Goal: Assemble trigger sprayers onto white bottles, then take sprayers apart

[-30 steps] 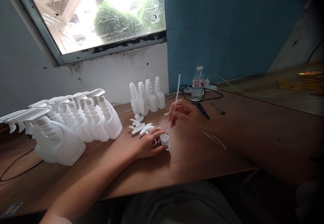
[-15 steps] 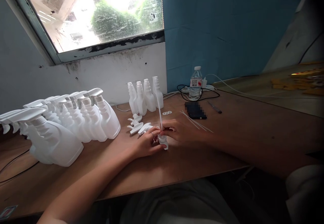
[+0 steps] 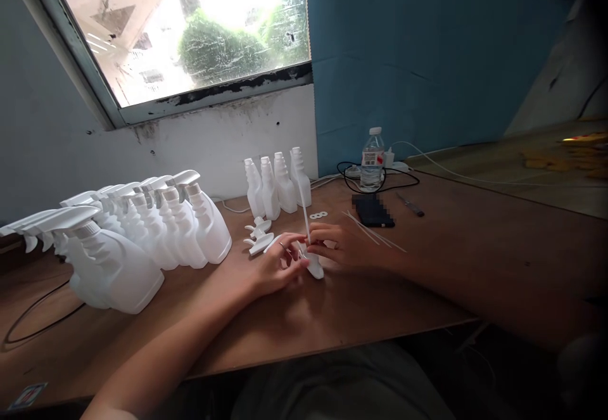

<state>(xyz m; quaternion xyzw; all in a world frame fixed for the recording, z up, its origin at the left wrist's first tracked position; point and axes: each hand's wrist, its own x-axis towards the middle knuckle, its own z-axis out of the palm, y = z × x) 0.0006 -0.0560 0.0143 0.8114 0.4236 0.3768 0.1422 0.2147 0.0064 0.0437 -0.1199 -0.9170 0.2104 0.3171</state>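
Observation:
Close together over the middle of the table, my two hands work on one white trigger sprayer head (image 3: 314,267). My left hand (image 3: 280,263) has its fingers curled round the head's side. From the head a thin white dip tube (image 3: 304,208) rises nearly upright, and my right hand (image 3: 332,244) pinches it near its lower end. The join between tube and head is partly hidden by my fingers. Just left of my left hand lie several loose sprayer heads (image 3: 260,241). Small white ring washers (image 3: 318,215) rest beyond my right hand.
Finished-looking spray bottles (image 3: 128,271) stand in rows at the left. Several headless bottles (image 3: 270,195) stand by the wall. Loose tubes (image 3: 375,233), a dark pixelated object (image 3: 373,211), a knife (image 3: 411,204), a water bottle (image 3: 372,163) and a black cable (image 3: 403,180) are at the right.
The view has shifted slightly, so everything sits a little further right. The sprayer head's lower end has tilted to the right; both hands stay on the head and tube.

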